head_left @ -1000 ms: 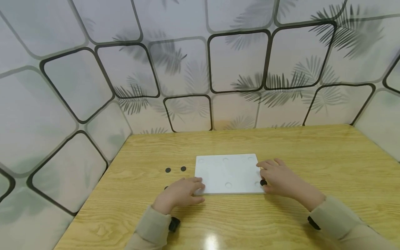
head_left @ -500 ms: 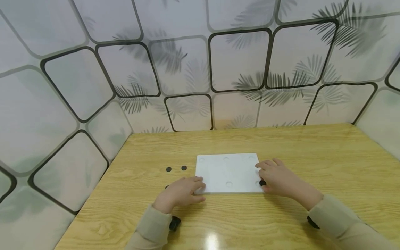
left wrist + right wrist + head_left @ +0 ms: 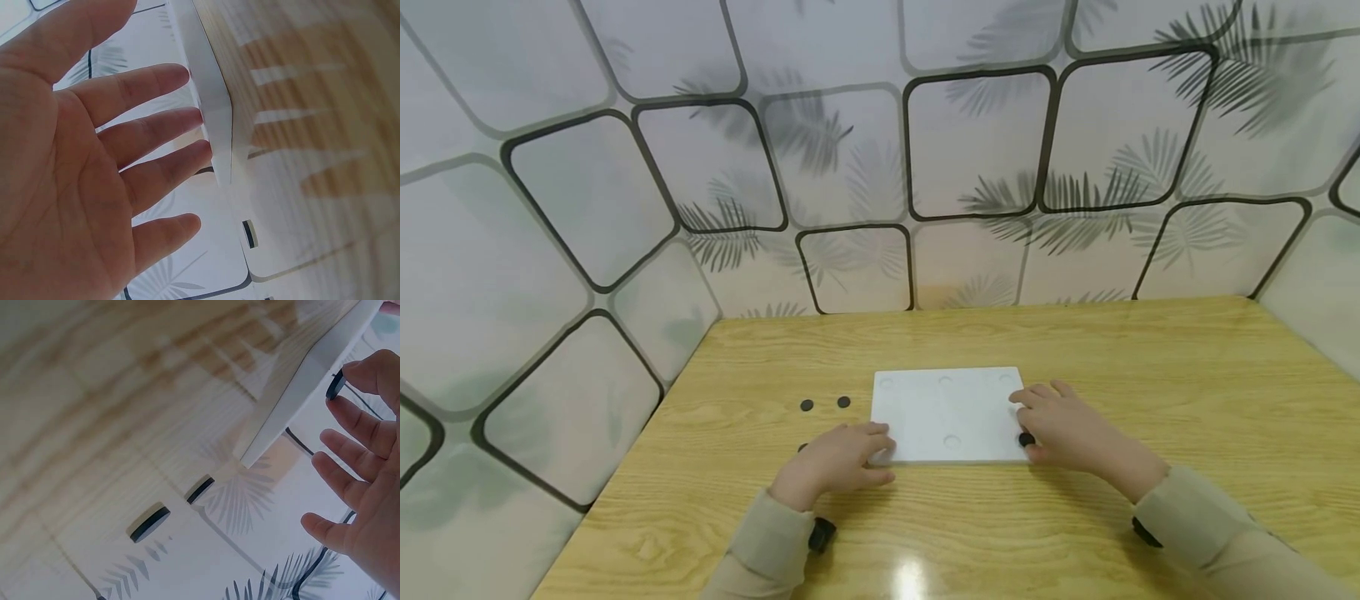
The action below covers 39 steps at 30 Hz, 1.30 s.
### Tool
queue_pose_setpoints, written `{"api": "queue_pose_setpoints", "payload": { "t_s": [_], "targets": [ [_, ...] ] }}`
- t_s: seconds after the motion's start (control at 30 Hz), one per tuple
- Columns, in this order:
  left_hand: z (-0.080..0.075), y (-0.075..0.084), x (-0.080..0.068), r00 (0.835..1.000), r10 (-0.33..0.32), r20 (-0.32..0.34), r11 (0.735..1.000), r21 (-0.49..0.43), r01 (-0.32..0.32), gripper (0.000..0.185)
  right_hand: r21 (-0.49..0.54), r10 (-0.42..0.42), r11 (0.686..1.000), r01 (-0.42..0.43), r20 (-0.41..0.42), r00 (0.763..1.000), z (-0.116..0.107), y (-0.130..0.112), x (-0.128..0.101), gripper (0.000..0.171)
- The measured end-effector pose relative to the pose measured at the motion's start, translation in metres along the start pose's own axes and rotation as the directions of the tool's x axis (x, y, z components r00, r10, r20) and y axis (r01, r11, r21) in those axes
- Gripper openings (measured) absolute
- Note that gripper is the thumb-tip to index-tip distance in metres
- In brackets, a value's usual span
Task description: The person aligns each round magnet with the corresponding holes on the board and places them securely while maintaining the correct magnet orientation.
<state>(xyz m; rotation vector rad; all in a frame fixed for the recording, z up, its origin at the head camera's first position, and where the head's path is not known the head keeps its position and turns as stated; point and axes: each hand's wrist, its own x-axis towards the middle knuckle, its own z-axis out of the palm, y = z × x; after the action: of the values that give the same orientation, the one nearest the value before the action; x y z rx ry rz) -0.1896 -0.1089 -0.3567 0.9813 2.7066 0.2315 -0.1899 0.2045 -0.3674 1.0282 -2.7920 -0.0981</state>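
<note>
Head view: a glossy wood-grain desk point(image 3: 1210, 375) spans the lower frame, backed by walls point(image 3: 977, 142) patterned with rounded squares and grey fronds. At lower centre, a person's left hand point(image 3: 837, 462), fingers spread, touches a white board point(image 3: 925, 417); the right hand point(image 3: 1078, 432) pinches a black disc point(image 3: 1026, 439) at the board's lower-right corner.

Looks like a closed-in corner or booth indoors, but cannot be pinned down as home, office or lab. Boxed in at left, back and right by pale walls point(image 3: 842, 200) printed with rounded squares point(image 3: 981, 146) and grey leaves point(image 3: 1240, 71). Fitted out with a wood-grain counter point(image 3: 1150, 375), glossy enough to show a bright glare point(image 3: 909, 579) on the near side.
</note>
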Motion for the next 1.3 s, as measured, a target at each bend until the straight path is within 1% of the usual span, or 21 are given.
{"api": "queue_pose_setpoints", "payload": {
  "t_s": [0.17, 0.47, 0.77, 1.07, 1.3],
  "targets": [
    [-0.0001, 0.0004, 0.0001, 1.0, -0.001, 0.0, 1.0, 0.004, 0.001, 0.045, -0.007, -0.006, 1.0, 0.006, 0.005, 1.0, -0.0002, -0.0008, 0.0001, 0.026],
    [0.001, -0.0002, 0.0006, 1.0, 0.007, 0.01, 1.0, 0.004, -0.007, 0.045, -0.008, 0.01, 1.0, -0.01, 0.037, 0.999, -0.0002, -0.0013, 0.0014, 0.025],
    [0.0007, -0.0007, 0.0013, 1.0, 0.003, 0.006, 1.0, 0.016, -0.003, 0.046, -0.012, 0.007, 1.0, -0.007, 0.037, 0.999, 0.0006, -0.0016, 0.0018, 0.025],
    [0.0001, -0.0007, 0.0004, 1.0, 0.013, 0.003, 1.0, -0.008, -0.013, 0.045, -0.013, 0.006, 1.0, -0.006, 0.032, 0.999, -0.0007, -0.003, 0.0027, 0.023],
    [0.0011, -0.0011, 0.0014, 1.0, 0.004, 0.011, 1.0, 0.001, -0.004, 0.046, -0.002, 0.009, 1.0, -0.009, 0.053, 0.999, -0.0018, -0.003, 0.0036, 0.022]
  ]
}}
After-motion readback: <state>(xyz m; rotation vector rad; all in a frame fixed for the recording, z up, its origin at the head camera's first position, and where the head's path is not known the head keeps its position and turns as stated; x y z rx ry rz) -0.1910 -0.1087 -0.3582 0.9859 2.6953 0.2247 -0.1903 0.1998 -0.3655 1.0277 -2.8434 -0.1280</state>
